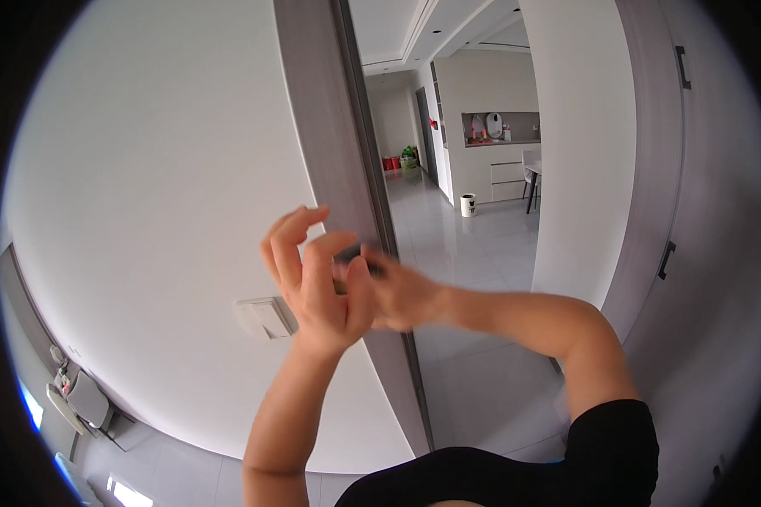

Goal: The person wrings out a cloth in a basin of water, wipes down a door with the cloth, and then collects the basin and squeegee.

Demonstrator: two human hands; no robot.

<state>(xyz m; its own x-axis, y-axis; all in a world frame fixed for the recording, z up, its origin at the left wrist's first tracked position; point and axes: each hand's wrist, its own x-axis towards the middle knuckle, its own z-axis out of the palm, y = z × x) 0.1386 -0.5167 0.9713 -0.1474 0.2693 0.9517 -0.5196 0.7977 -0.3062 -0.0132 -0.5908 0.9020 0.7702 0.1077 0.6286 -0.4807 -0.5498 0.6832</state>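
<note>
My left hand [320, 288] is raised in the middle of the view, its fingers apart and curled, before the grey door frame [339, 165] and the white wall [165, 209]. Just behind and to the right of it, my right hand [403, 291] is blurred and partly covered by the left. A small dark object [375, 269] shows between the hands, near the right fingers; its kind and which hand grips it cannot be told. A white wall switch [266, 318] is to the left of my left wrist.
Through the doorway lies a tiled floor [463, 247] with a white bin [468, 205], a chair and a table beyond. On the right stands a tall grey cabinet with dark handles [667, 260]. A folding chair [89, 399] stands at the lower left.
</note>
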